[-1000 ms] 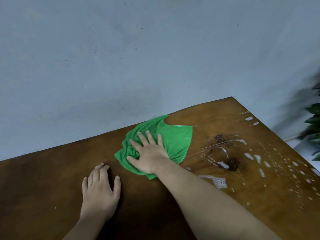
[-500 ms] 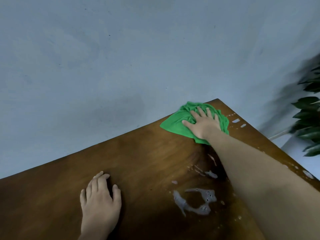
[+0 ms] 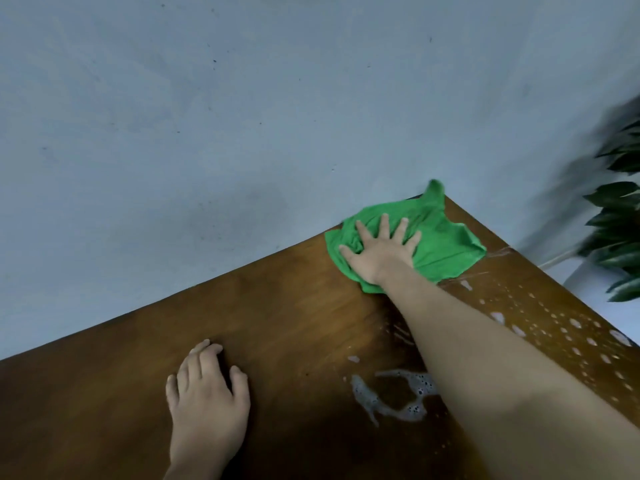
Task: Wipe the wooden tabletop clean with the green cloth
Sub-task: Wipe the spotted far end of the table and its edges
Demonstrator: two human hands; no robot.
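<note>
The green cloth lies crumpled at the far right corner of the brown wooden tabletop, one tip sticking past the back edge. My right hand presses flat on the cloth's left part, fingers spread. My left hand rests palm down on the bare wood near me, holding nothing. A soapy foam puddle sits beside my right forearm. White droplets dot the strip along the right edge.
A pale blue wall runs directly behind the table's back edge. A dark green leafy plant stands past the table's right edge.
My right hand has swept the cloth from the middle of the back edge to the far right corner, wiping away the wet patch there. My left hand has stayed put.
</note>
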